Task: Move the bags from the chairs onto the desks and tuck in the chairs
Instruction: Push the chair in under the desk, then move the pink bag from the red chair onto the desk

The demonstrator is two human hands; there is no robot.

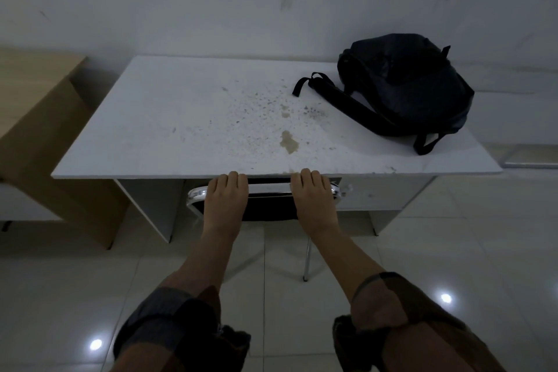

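A black backpack [407, 84] lies on the right part of the white desk [181, 130], its straps trailing toward the middle. Under the desk's front edge stands a chair [271, 202] with a chrome frame and a dark backrest, pushed in so that only its back shows. My left hand [226, 199] grips the top rail of the backrest on the left. My right hand [314, 198] grips the same rail on the right. On both hands the fingers curl over the rail, right at the desk's edge.
The desktop carries dark specks and a brownish stain [289, 142] near the front. A wooden desk [39, 106] stands to the left. A white wall [271, 3] runs behind. A low white shelf [525, 157] sits at the right. The floor is glossy tile [90, 296].
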